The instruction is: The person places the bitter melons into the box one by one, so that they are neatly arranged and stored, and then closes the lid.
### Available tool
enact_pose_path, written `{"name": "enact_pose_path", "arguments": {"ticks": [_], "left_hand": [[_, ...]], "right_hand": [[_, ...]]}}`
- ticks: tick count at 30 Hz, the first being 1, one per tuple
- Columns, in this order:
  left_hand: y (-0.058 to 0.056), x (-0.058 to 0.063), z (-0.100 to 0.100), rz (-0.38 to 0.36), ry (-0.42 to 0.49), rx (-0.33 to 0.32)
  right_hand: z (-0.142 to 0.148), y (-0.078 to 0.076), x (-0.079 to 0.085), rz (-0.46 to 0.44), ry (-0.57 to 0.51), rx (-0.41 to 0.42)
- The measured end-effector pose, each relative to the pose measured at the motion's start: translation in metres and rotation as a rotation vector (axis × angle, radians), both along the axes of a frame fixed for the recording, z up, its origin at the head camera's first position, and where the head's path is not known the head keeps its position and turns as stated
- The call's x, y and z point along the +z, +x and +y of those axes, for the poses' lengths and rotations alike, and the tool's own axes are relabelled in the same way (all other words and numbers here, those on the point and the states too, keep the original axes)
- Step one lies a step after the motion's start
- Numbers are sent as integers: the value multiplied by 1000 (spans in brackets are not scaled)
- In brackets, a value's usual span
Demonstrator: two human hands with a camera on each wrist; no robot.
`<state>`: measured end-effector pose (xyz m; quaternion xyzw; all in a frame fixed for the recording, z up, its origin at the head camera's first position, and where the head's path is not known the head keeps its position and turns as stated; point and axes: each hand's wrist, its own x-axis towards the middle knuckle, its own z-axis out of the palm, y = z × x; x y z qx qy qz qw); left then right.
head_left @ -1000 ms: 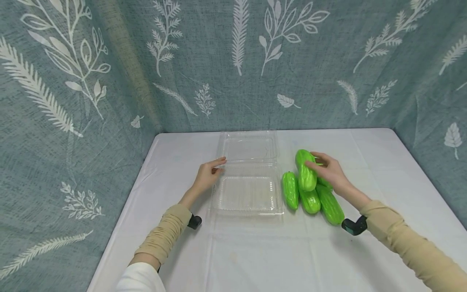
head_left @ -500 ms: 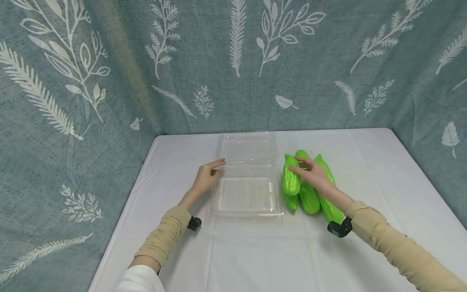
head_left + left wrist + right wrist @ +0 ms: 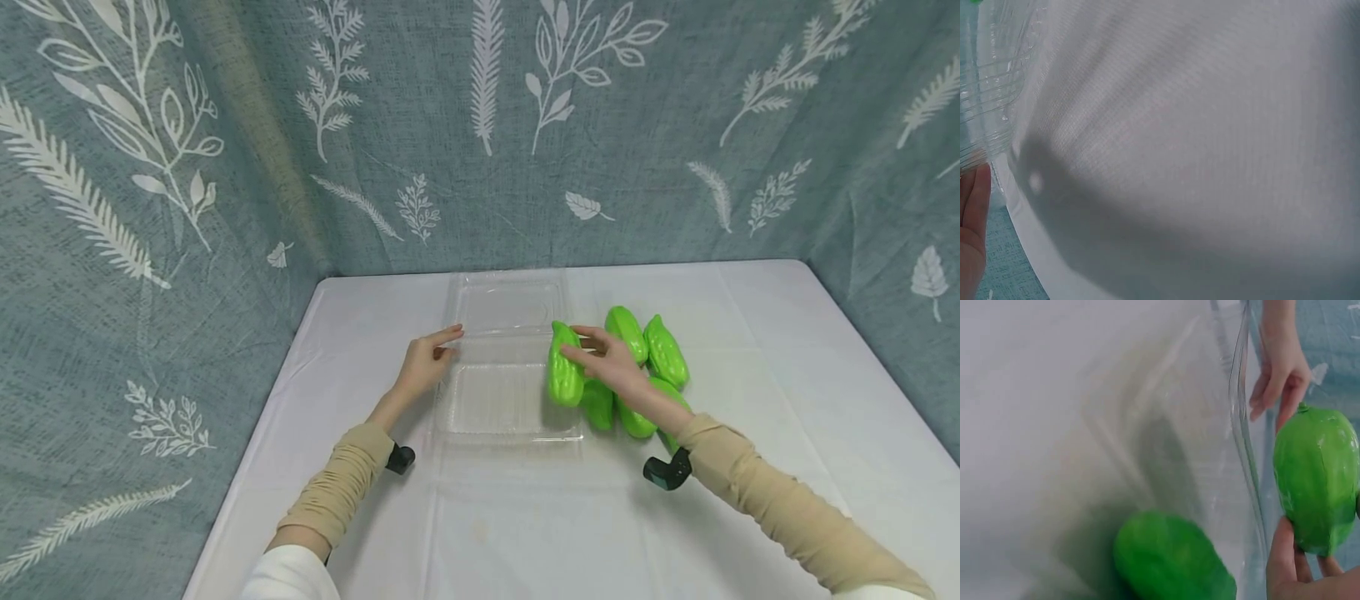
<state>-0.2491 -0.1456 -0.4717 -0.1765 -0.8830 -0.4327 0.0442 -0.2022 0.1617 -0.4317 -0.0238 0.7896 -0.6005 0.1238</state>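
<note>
Box (image 3: 498, 408), clear plastic, open flat on white-covered counter (image 3: 525, 533). Lid (image 3: 510, 302) laid back on far side of box; ribbed bottom on near side.

Right hand (image 3: 611, 360): just right of box, fingers and thumb pinching one green vegetable (image 3: 566, 367) by its right flank. Held piece raised over right edge of box bottom, long axis running near to far, pointed end toward lid. Surface glossy, with lengthwise ridges. Exact height above box: cannot tell.

Other green vegetables, five, all right of box. First (image 3: 597, 406) just beside box edge. Second (image 3: 636, 423) next outward from box, partly under right forearm. Third (image 3: 671, 388) farther out from box, mostly hidden by same forearm. Fourth (image 3: 626, 332) right of box hinge, farther back. Fifth (image 3: 666, 352) just beyond fourth, well apart from box.

Left hand (image 3: 429, 360): at left edge of box, near hinge. Fingers extended, thumb apart from them, tips up against clear plastic. Amount of pressure on box: cannot tell.

Tan sleeves (image 3: 341, 475) on both forearms. Black wrist camera (image 3: 401, 458) left of box's near corner; another (image 3: 667, 471) right of box, nearer than its front edge. Behind box: teal curtain (image 3: 420, 100), white leaf print.
</note>
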Motion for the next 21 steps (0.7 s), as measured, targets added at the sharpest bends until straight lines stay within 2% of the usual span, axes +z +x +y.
{"name": "enact_pose_path", "arguments": {"ticks": [7, 11, 21], "left_hand": [[-2, 0, -1, 19, 6, -5], [-3, 1, -1, 20, -2, 0], [-1, 0, 2, 12, -7, 4]], "right_hand": [[-22, 1, -6, 44, 10, 50], [-34, 0, -9, 69, 26, 52], [-62, 0, -20, 33, 16, 80]]}}
